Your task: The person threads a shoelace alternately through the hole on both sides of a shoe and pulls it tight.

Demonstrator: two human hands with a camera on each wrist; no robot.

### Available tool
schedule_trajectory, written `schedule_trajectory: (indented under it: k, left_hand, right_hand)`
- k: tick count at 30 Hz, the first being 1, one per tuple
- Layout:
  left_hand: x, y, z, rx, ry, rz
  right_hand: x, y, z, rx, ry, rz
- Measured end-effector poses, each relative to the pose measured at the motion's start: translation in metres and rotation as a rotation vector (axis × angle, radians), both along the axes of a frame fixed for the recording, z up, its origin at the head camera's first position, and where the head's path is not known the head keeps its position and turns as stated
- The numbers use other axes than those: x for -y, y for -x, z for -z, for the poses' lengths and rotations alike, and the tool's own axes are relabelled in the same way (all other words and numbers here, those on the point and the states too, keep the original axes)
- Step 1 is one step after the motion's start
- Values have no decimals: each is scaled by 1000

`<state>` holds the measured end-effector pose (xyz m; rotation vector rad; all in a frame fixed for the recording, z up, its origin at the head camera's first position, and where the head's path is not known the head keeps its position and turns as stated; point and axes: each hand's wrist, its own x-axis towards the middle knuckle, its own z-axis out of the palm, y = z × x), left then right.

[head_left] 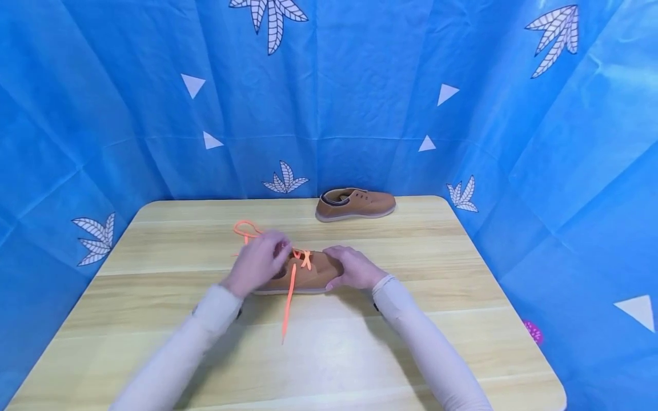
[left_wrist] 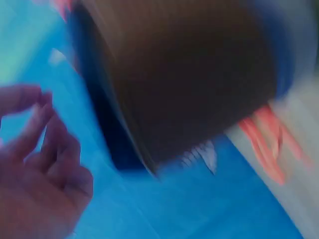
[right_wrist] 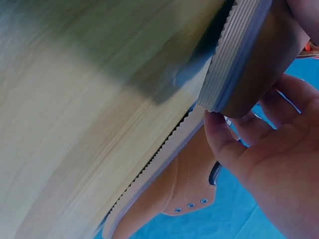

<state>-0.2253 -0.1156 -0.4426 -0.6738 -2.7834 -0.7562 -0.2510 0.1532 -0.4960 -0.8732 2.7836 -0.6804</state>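
Observation:
A brown lace-up shoe (head_left: 320,275) lies sideways on the table, its toe to the right. My right hand (head_left: 357,267) grips the toe; in the right wrist view, its thumb presses the pale ribbed sole edge (right_wrist: 227,62) and the fingers reach over the upper. Above the shoe's opening hovers my left hand (head_left: 259,262). In the left wrist view its thumb and fingertips come close together, with nothing visible between them. An orange shoelace (head_left: 289,297) crosses at the eyelets; one end hangs over the near side, while another stretch loops behind my left hand.
A second brown shoe (head_left: 360,206), with no lace visible in its eyelets, stands at the far edge of the wooden table (head_left: 437,337). Blue patterned curtain (head_left: 370,68) rises behind and along both sides.

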Motion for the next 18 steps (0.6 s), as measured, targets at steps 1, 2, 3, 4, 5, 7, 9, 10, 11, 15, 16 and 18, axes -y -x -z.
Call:
schedule_trajectory:
  k: [1,2,3,4,5,7,9,10,11,15,16,18]
  left_hand:
    - [-1,-13,3,5,6,-16]
    - [-1,-25,8,21,19,-31]
    - [-1,-35,14,33,34,-42]
    - [1,-43,22,45,51,-53]
    - [3,-48,29,58,68,-63]
    - [5,-53,40,101,87,-77]
    - [5,-53,49,151,61,-61]
    - [6,-52,53,190,39,-45]
    - [6,-52,56,244,5,-23]
    - [8,-49,62,439,-146,53]
    - [8,-48,63,466,-174,65]
    - [9,-46,62,501,-204,93]
  right_hand:
    - [-1,0,-1,-2,5,1]
    - [-2,1,-1,-5,8,-4]
    - [-3,2,-3,-7,13,-5]
    - [-3,1,-3,-8,10,-4]
    - [-4,1,-3,-11,8,0]
    - [-4,1,-5,-14,4,10]
    - [-5,1,-6,-16,6,13]
    - [-5,0,-6,-17,7,11]
    - [-4,0,-5,-16,14,6]
    - [-2,-1,-3,-18,24,-12]
    - [-2,-1,-2,-19,20,-12]
    - [-1,0,0,-20,11,-4]
